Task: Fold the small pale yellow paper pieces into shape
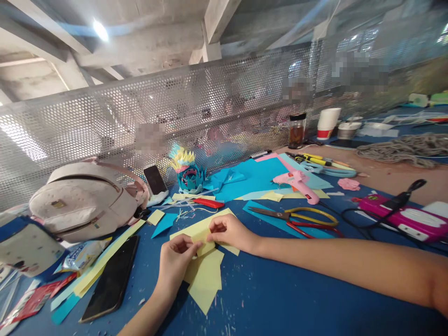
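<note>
Between my hands is a small piece of yellow paper point(203, 243), held just above the blue tabletop. My left hand point(177, 259) pinches its left side, thumb and fingers pressed together. At its right side, the fingertips of my right hand point(233, 232) are closed on it. More yellow paper pieces point(205, 283) lie under and in front of my left hand, overlapping each other. A longer yellow sheet point(220, 213) rests behind my hands. Scissors point(290, 214) with yellow and red handles lie on blue paper, right of my right hand.
A pink glue gun point(297, 183), blue sheets point(255, 172) and a red cutter point(210, 203) lie behind my hands. A folded paper flower point(191, 177) stands near the perforated barrier point(105, 121). To the left are a phone point(112, 280) and a backpack point(87, 198); a magenta power strip point(402, 217) is right.
</note>
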Demonstrator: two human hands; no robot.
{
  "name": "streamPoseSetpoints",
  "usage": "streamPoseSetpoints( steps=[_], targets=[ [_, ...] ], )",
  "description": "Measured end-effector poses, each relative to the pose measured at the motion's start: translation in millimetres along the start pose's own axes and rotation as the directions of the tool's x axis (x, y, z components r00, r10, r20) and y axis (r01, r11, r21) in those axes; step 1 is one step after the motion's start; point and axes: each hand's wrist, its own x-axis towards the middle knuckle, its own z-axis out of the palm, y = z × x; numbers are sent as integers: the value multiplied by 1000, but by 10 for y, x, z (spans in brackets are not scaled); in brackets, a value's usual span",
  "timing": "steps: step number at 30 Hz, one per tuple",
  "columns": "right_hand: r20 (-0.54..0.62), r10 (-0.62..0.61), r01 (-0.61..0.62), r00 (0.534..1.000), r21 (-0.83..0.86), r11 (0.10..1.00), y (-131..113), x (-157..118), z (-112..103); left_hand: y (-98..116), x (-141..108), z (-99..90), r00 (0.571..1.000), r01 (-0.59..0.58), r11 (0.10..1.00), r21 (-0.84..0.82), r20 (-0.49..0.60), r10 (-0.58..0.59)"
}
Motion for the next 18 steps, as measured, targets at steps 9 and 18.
streamPoseSetpoints(
  steps=[9, 18],
  targets=[
    [-35, -31, 31, 999, -8, 999, -14, -4, -8, -10, -13, -4, 999, -34, 999, 32, -3, 34],
    [-44, -35, 38, 998, 65, 997, -57, -9, -2, 22, -13, 5, 1000, -17, 998, 64, 5, 17]
  ],
)
